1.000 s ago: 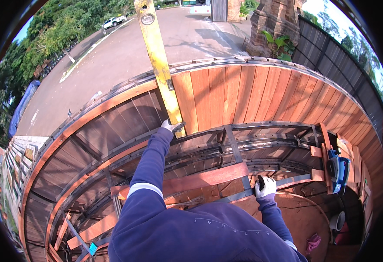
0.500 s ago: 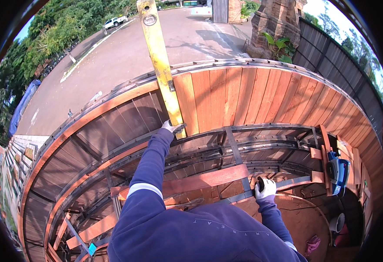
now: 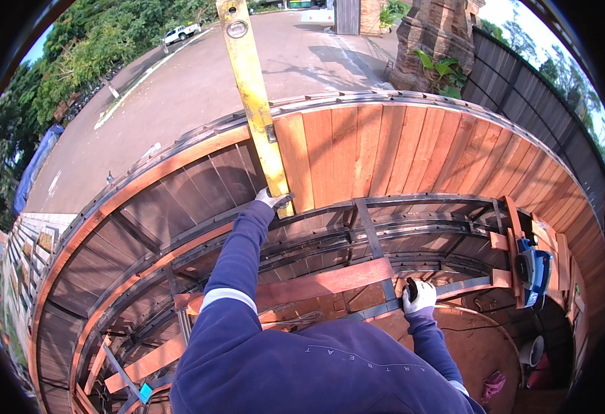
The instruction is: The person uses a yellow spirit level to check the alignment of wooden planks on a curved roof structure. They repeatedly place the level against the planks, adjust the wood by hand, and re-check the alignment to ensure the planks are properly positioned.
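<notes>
A long, worn yellow spirit level (image 3: 255, 110) stands almost upright along the left edge of the reddish planking (image 3: 371, 152). My left hand (image 3: 273, 200), in a white glove with dark fingers, is closed on its lower end. Lower right, my right hand (image 3: 421, 295), gloved the same way, curls over a flat grey metal bar (image 3: 464, 285) of the frame. Something dark shows at its fingers; whether that is glove coating or a separate thing is unclear. A reddish board (image 3: 323, 284) lies across the frame between my arms.
Curved dark metal ribs (image 3: 302, 252) sweep around me. A blue power tool (image 3: 538, 272) sits on boards at the right. Below are a round brown surface (image 3: 471, 338), a white bucket (image 3: 533, 352) and a pink cloth (image 3: 494, 385). Paved ground (image 3: 178, 96) lies beyond the rim.
</notes>
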`<action>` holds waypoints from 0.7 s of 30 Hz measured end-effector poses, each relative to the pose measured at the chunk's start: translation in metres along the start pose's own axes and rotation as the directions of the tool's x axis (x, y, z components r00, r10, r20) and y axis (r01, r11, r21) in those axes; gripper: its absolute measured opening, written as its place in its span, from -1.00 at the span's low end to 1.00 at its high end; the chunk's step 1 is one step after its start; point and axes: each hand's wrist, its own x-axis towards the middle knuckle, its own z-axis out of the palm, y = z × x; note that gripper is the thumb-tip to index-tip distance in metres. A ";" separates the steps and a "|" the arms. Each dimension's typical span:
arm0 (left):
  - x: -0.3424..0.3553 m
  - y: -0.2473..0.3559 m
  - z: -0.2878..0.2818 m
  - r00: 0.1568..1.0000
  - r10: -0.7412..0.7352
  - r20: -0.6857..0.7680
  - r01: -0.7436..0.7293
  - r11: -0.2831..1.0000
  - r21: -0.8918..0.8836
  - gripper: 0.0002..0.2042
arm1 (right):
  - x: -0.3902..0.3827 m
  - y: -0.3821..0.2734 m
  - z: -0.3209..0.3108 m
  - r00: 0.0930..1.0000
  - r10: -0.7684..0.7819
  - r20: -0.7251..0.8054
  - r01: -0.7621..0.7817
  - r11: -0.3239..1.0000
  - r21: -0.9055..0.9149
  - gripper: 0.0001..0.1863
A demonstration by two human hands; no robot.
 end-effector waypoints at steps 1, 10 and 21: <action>0.000 -0.001 0.000 1.000 -0.003 -0.001 0.003 1.000 0.004 -0.80 | 0.000 0.000 -0.001 1.000 -0.012 -0.009 0.012 1.000 -0.008 -0.68; 0.001 0.001 0.000 1.000 -0.013 0.008 0.013 0.999 0.035 -0.72 | 0.000 0.005 0.004 0.999 -0.043 -0.029 0.043 0.999 -0.013 -0.66; 0.008 -0.008 -0.007 1.000 -0.009 -0.004 0.009 0.999 0.036 -0.81 | -0.002 0.007 0.006 0.999 -0.042 -0.026 0.042 0.999 -0.020 -0.62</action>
